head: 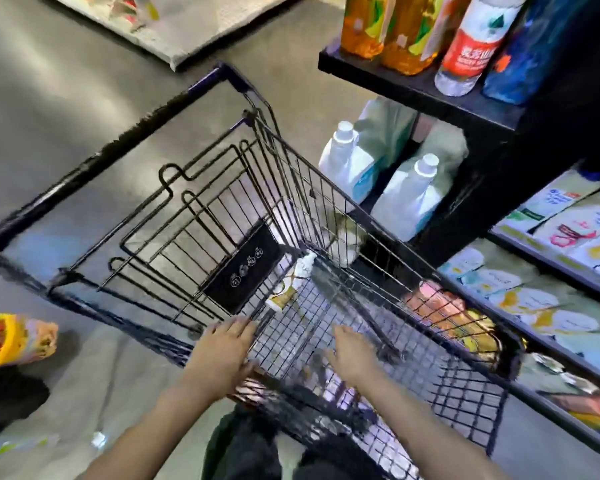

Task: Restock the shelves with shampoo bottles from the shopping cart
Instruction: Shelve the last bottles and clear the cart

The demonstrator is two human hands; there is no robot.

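A black wire shopping cart [291, 157] stands in front of me, beside dark shelves [413, 88] on the right. One small white and gold pump bottle [288, 289] lies on the cart's mesh floor, near the folded child seat. My left hand [222, 351] hovers over the cart's near edge with fingers straight, holding nothing. My right hand [352, 355] reaches into the basket with fingers extended, a short way below the bottle and apart from it. Motion blur softens both hands.
The upper shelf carries orange drink bottles [378, 26] and a red-labelled water bottle [471, 46]. White jugs [409, 195] stand on the floor-level shelf. Lower right shelves hold pale packets [534, 303]. A colourful bag [14, 341] sits on the floor at left.
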